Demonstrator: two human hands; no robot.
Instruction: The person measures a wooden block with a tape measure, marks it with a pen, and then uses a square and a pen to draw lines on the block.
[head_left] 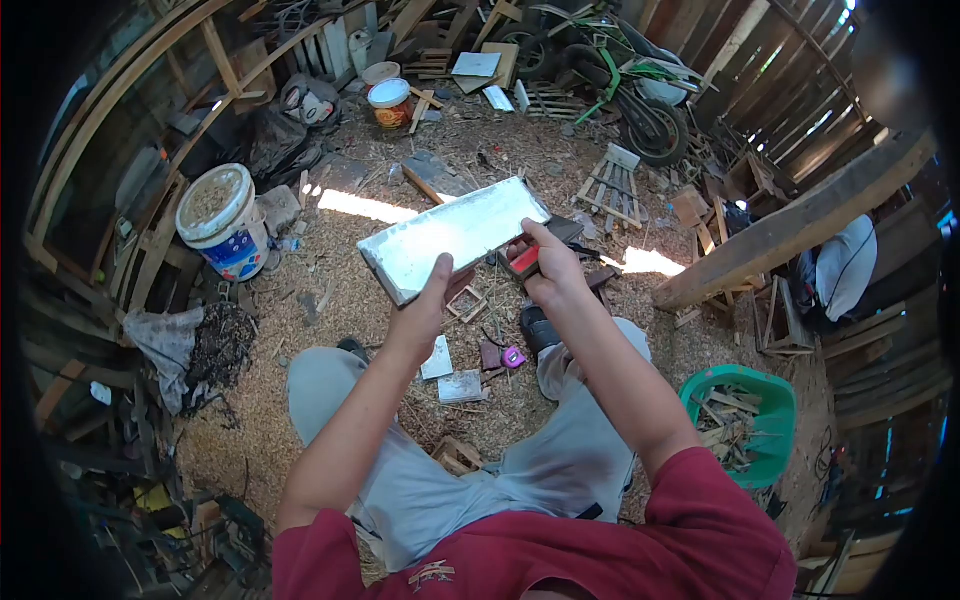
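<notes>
A long pale rectangular board (450, 235) with dark edges is held up in front of me, tilted, its bright face toward me. My left hand (430, 305) grips its lower edge near the left part, thumb on the face. My right hand (548, 262) has its thumb at the board's right end, with its fingers around a red and dark object (524, 260) just below that end; what this object is I cannot make out. Below the board, a pink tape measure (513, 357) and small pale pieces (461, 387) lie on the shavings-covered ground between my legs.
A white and blue bucket (235, 255) stands at left, a smaller bucket (390, 105) at the back. Behind are a green motorcycle (625, 85) and wood scraps. A wooden post (790, 230) slants at right, above a green tub (775, 425) of offcuts.
</notes>
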